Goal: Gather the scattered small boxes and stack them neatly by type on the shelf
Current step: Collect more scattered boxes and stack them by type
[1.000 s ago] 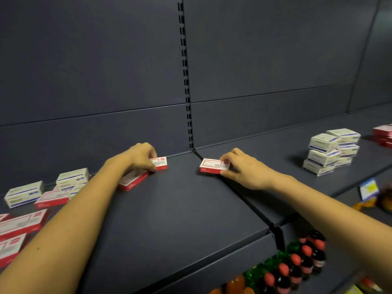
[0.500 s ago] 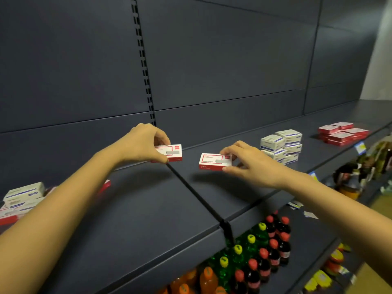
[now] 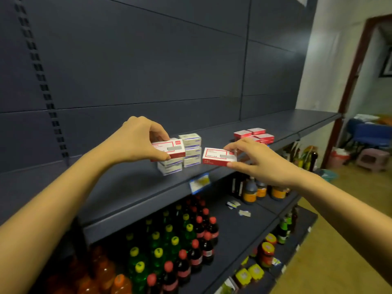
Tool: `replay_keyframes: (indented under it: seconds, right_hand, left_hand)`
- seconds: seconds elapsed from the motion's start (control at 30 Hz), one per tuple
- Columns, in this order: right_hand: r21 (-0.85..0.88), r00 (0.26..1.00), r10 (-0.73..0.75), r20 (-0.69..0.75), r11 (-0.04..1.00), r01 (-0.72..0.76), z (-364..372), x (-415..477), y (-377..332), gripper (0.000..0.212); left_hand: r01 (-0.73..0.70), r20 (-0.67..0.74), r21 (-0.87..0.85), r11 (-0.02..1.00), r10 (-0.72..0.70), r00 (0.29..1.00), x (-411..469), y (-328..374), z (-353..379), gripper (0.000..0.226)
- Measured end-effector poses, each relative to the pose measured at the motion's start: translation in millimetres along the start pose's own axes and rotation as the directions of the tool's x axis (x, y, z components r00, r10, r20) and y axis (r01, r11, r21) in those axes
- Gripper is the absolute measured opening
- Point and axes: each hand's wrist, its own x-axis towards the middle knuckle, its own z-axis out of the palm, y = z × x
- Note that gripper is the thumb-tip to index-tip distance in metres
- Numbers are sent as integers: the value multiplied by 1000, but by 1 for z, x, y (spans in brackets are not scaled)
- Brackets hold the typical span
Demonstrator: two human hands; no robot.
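My left hand (image 3: 135, 141) grips a red-and-white small box (image 3: 169, 150) and holds it in the air in front of a stack of white-and-blue boxes (image 3: 191, 149) on the dark shelf (image 3: 131, 187). My right hand (image 3: 256, 160) pinches a second red-and-white box (image 3: 218, 159) above the shelf's front edge. Just behind my right hand, a group of red boxes (image 3: 254, 133) lies on the shelf. Part of the white stack is hidden by the left-hand box.
A price tag (image 3: 199, 182) hangs on the shelf's front edge. Below are bottles with red, yellow and green caps (image 3: 180, 247), dark bottles and jars (image 3: 254, 189). A doorway (image 3: 360, 102), blue chair and stool stand at the right.
Both hands have carried their red boxes to the right along the shelf, from the bare middle section to the white stack and red group. The view has swung right too.
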Motion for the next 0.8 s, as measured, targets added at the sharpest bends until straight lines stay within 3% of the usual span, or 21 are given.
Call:
replay_keyframes:
  seconds: [0.43, 0.63, 0.8]
  right_hand:
    - [-108, 991, 132, -25, 985, -134, -57, -53, 153, 45]
    - [-64, 985, 163, -59, 984, -166, -63, -42, 208, 41]
    - [-35, 990, 106, -89, 993, -110, -63, -9, 252, 37]
  left_hand:
    - [-41, 0, -51, 998, 41, 999, 93, 118, 118, 39]
    - [-32, -3, -80, 996, 31, 1000, 146, 130, 155, 41]
    - [9, -37, -56, 998, -11, 999, 192, 124, 178, 40]
